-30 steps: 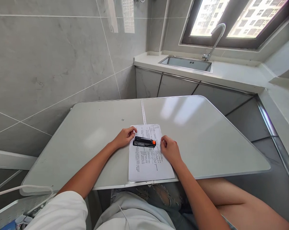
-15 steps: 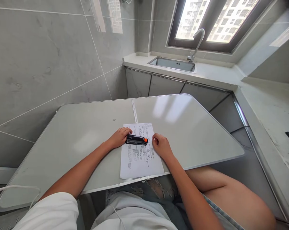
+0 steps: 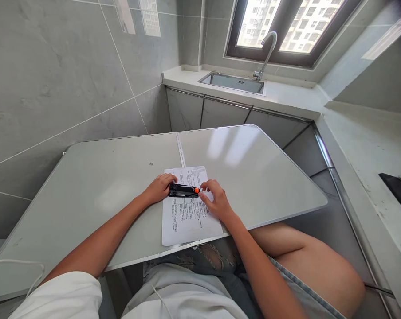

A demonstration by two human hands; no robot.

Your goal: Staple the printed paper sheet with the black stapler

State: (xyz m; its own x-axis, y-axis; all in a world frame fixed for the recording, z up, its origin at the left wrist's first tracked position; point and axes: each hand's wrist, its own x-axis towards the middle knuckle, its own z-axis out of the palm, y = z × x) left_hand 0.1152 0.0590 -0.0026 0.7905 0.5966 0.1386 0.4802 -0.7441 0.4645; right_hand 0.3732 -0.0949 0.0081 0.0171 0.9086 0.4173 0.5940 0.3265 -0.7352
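Observation:
A black stapler (image 3: 183, 189) with an orange tip lies crosswise on printed paper sheets (image 3: 190, 221). My left hand (image 3: 159, 188) is closed at the stapler's left end, its fingers curled past the far side; the thumb is hidden. Close to the orange tip, my right hand (image 3: 217, 201) holds its thumb and forefinger apart, with nothing visible between them. Whether those fingertips touch the stapler I cannot tell. The paper rests on the white table (image 3: 263, 186), over its middle seam, and reaches the near edge.
Some tiny dark marks or bits (image 3: 151, 164) are on the table beyond my left hand. A white cable (image 3: 17, 262) runs at the lower left. Past the table stand a counter with a sink (image 3: 233, 83) and faucet (image 3: 269, 53). A dark object (image 3: 396, 190) sits on the right counter.
My right hand has moved left to the stapler's orange tip and its fingers have spread from a loose curl. The left hand stays at the stapler. The view has shifted slightly.

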